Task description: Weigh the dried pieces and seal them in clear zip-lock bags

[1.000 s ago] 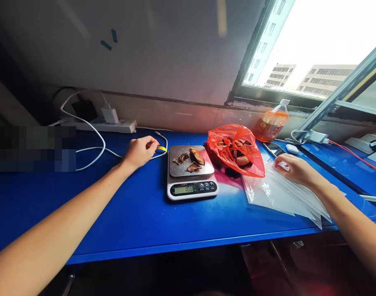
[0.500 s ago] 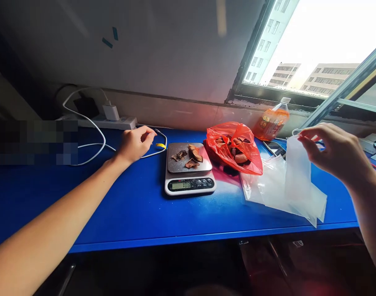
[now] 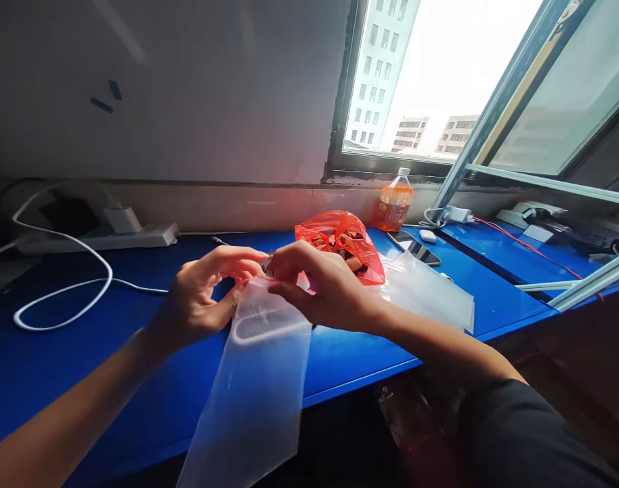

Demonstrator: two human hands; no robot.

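Note:
Both hands meet at the top edge of a clear plastic zip bag (image 3: 259, 400), which hangs down past the table's front edge. My left hand (image 3: 205, 291) pinches the left side of the bag's mouth, near its reddish strip. At the right side of the mouth, my right hand (image 3: 322, 281) has its fingers closed on the same edge. The kitchen scale is mostly hidden behind my hands and the bag, with its outline faintly showing through the plastic. Just beyond my right hand sits an open red plastic bag (image 3: 374, 254) holding brown dried pieces (image 3: 351, 260).
More clear bags (image 3: 431, 291) lie right of the red bag. Behind them are a phone (image 3: 416, 249), a small white case (image 3: 428, 236) and a bottle of orange drink (image 3: 395, 203). A white cable (image 3: 106, 271) loops at left by a power strip (image 3: 160, 236). Metal framing (image 3: 456, 163) stands at right.
My right hand has brought a clear bag from the right pile to the middle. My left hand has come in and grasped its top edge. The view has turned to the right.

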